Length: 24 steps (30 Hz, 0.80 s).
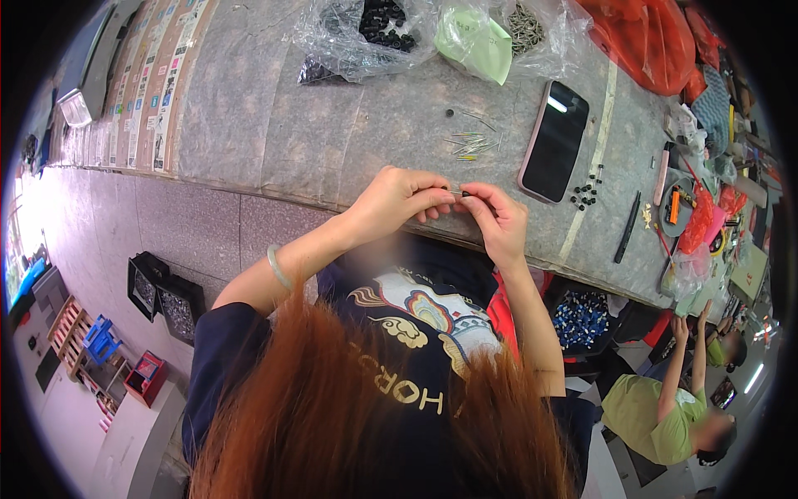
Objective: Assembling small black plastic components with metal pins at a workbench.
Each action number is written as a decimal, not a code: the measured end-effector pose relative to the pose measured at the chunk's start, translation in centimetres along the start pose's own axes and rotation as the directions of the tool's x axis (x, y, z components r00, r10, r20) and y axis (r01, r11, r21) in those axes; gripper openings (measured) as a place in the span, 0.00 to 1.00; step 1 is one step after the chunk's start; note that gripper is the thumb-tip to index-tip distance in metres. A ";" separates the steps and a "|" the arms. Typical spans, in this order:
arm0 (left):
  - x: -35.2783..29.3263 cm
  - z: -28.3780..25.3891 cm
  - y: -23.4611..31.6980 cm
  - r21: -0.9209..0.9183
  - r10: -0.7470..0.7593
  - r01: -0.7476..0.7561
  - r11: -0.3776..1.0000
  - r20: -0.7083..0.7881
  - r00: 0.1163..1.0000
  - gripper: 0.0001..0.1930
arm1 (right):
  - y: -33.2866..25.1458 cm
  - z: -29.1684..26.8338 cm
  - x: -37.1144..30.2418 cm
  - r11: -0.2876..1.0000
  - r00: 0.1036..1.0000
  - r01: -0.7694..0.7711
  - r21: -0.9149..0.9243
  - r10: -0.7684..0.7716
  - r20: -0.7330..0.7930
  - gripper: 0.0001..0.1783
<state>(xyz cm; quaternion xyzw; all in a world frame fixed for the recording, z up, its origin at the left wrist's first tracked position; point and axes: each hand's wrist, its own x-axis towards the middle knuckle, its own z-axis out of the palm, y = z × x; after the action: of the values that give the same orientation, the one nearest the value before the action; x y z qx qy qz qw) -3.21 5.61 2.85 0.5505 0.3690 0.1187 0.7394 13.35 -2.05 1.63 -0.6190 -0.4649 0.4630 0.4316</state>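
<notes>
At the table's near edge both my hands meet in a pinch. Between the fingers of my left hand [413, 195] is a thin metal pin [455, 192]. My right hand [496, 218] grips a small black cap [465, 194] that sits at the pin's end; whether the pin is inside it I cannot tell. Just beyond lies a loose group of thin pins [472, 146], with a single black cap [450, 112] behind them. More small black caps [587, 200] are scattered to the right, past a dark-screened phone [554, 141].
Clear plastic bags of black caps [386, 25] and metal pins [525, 32] stand at the back, with a green paper [474, 43] between them. A red bag [648, 41] is at the far right. A black pen-like stick [628, 226] lies on the right. Co-workers [665, 416] sit beyond.
</notes>
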 end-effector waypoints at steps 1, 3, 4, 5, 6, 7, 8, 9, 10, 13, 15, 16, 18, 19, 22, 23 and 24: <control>-0.1 0.1 0.0 0.004 0.006 -0.006 1.000 -0.010 1.000 0.09 | 0.1 0.0 -0.1 1.000 1.000 0.002 -0.012 -0.002 -0.007 0.07; -0.2 0.2 0.0 0.008 0.011 -0.011 1.000 -0.020 1.000 0.09 | 0.2 0.2 -0.3 1.000 1.000 0.002 -0.024 -0.002 -0.014 0.07; -0.1 0.2 -0.1 0.011 0.021 -0.021 1.000 -0.022 1.000 0.09 | 0.2 0.2 -0.3 0.999 1.000 0.008 -0.038 -0.009 -0.019 0.07; -0.1 0.2 -0.1 0.014 0.031 -0.030 0.999 -0.025 0.999 0.09 | 0.2 0.3 -0.3 0.999 1.000 0.015 -0.052 -0.016 -0.024 0.07; -0.2 0.2 -0.1 0.014 0.030 -0.030 0.999 -0.025 0.999 0.09 | 0.3 0.4 -0.3 0.999 1.000 0.015 -0.053 -0.016 -0.023 0.07; -0.3 0.2 -0.1 0.025 0.029 -0.029 0.999 -0.031 0.999 0.09 | 0.4 0.4 -0.3 0.997 0.999 0.029 -0.066 -0.031 -0.025 0.07; -0.3 0.1 -0.1 0.036 0.029 -0.027 0.999 -0.036 0.999 0.08 | 0.5 0.5 -0.2 0.996 0.999 0.044 -0.079 -0.046 -0.026 0.07; -0.3 0.1 0.0 0.037 0.029 -0.027 0.999 -0.039 0.999 0.08 | 0.2 0.5 -0.1 0.996 0.999 0.045 -0.077 -0.047 -0.024 0.07; -0.3 0.1 0.0 0.027 0.022 -0.021 0.999 -0.045 0.999 0.09 | -0.2 0.6 -0.1 0.994 0.998 0.048 -0.095 -0.051 -0.030 0.07; -0.1 0.1 0.1 -0.041 0.007 -0.008 0.999 -0.044 0.999 0.09 | -0.4 0.4 -0.2 0.998 0.999 0.018 -0.060 -0.020 -0.034 0.08; -0.3 0.3 0.3 -0.099 0.011 -0.012 0.995 -0.009 1.000 0.09 | -0.4 0.3 -0.9 1.000 0.998 -0.015 -0.022 0.013 -0.056 0.08; -0.4 0.5 0.4 -0.068 0.012 -0.014 0.998 -0.031 0.999 0.09 | -0.5 0.5 -1.1 0.999 0.999 0.014 -0.032 -0.015 -0.052 0.09; -0.1 0.1 0.4 0.029 0.014 -0.013 1.000 -0.033 0.999 0.10 | -1.6 0.5 -0.5 0.979 0.995 0.087 -0.187 -0.094 -0.032 0.09; -0.3 -0.4 0.4 0.101 0.017 -0.016 0.995 -0.013 1.000 0.10 | -1.4 0.4 -0.1 0.958 0.981 0.186 -0.217 -0.193 -0.011 0.09; -0.4 -0.4 0.2 0.108 -0.032 0.038 0.993 -0.061 0.998 0.10 | -0.4 0.9 0.4 0.927 0.956 0.287 -0.240 -0.292 0.014 0.08; -0.4 -0.1 0.1 0.059 -0.055 0.059 0.996 -0.079 0.995 0.09 | 0.0 0.9 0.3 0.916 0.942 0.327 -0.234 -0.336 0.002 0.08; 0.0 0.2 -0.3 0.009 -0.086 0.087 0.996 -0.102 0.991 0.09 | 0.4 0.7 0.1 0.921 0.947 0.310 -0.235 -0.320 -0.005 0.08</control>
<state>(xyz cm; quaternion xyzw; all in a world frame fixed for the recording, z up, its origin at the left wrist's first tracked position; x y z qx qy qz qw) -3.16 5.36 2.65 0.5322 0.4303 0.1117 0.7205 12.79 -1.96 1.09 -0.5921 -0.5997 0.3169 0.4352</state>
